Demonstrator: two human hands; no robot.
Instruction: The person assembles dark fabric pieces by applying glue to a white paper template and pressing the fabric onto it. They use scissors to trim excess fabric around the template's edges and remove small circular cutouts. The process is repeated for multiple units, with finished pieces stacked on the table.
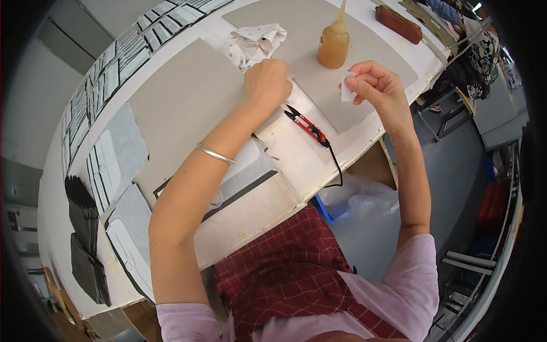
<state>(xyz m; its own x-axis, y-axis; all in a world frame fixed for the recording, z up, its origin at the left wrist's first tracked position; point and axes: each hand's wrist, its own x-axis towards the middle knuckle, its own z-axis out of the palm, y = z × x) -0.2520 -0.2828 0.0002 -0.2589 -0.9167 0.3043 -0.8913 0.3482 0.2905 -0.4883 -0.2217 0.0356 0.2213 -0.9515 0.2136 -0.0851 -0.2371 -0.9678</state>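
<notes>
My right hand [379, 94] is raised over the right side of the table, pinching a small white slip [347, 87] between thumb and fingers. To its left, my left hand [268, 82] is closed in a fist low over the table, knuckles up. Its fingertips are turned away, so what they hold, if anything, is hidden. Just beyond that fist lies a crumpled white cloth with dark dots [257, 43]. Red-handled thread snips [307, 126] on a black cord lie between the hands and nearer to me. A squeeze bottle of amber liquid [333, 47] stands beyond the right hand.
Grey boards [188, 85] cover much of the white table [256, 214]. Pale panels with black edging [128, 236] and stacked black pieces [88, 273] lie at the left. Rows of black-edged white strips [97, 91] line the far left. A brown pouch [398, 24] rests at the far right.
</notes>
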